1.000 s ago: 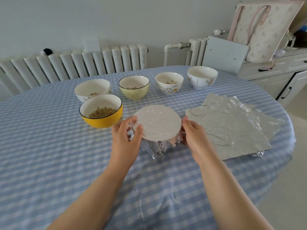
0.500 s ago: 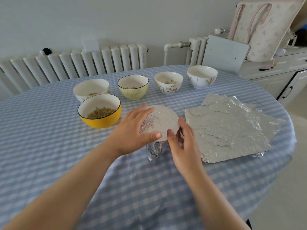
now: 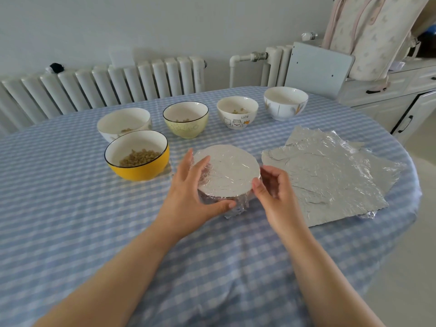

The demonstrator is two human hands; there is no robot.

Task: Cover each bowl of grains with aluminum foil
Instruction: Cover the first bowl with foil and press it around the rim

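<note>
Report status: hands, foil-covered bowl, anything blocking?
Left hand and right hand grip the covered bowl, pressing foil at its rim. Five bowls uncovered. Spare foil sheets right. Nothing blocking.

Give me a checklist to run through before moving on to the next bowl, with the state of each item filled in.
1. Foil top on the covered bowl flat and untorn: ok.
2. Foil skirt tucked all round the rim: cannot tell; the far side is hidden.
3. Left hand and right hand off the bowl: not ok; both touch it.
4. Spare foil sheets within reach: ok, beside the right hand.
5. Next bowl close by: ok; the yellow bowl stands uncovered, grains visible.
6. Other bowls covered: not ok; four more in the back row are open.
</note>
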